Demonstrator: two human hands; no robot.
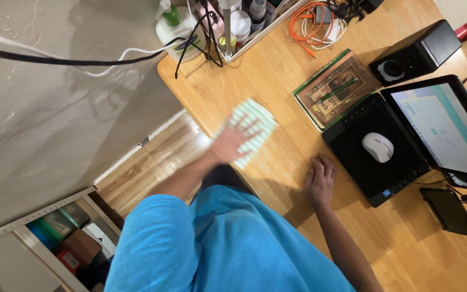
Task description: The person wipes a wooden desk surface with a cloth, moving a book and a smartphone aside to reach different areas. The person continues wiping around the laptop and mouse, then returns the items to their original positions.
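My left hand [232,139] lies flat, fingers spread, on a green and white striped cloth [257,123] near the left edge of a wooden desk [277,81]. Hand and cloth are blurred with motion. My right hand [320,181] rests palm down on the bare desk, fingers together, just left of a black mouse pad [352,135]. It holds nothing. A white mouse [378,146] sits on that pad, apart from the hand.
A book [322,94] with a green pen [337,90] lies behind the pad. A black speaker [414,54], a lit monitor [441,127] and a dark phone [449,211] stand to the right. Bottles [175,24], a tray and orange cable [309,21] crowd the far edge. Shelves [60,238] are below left.
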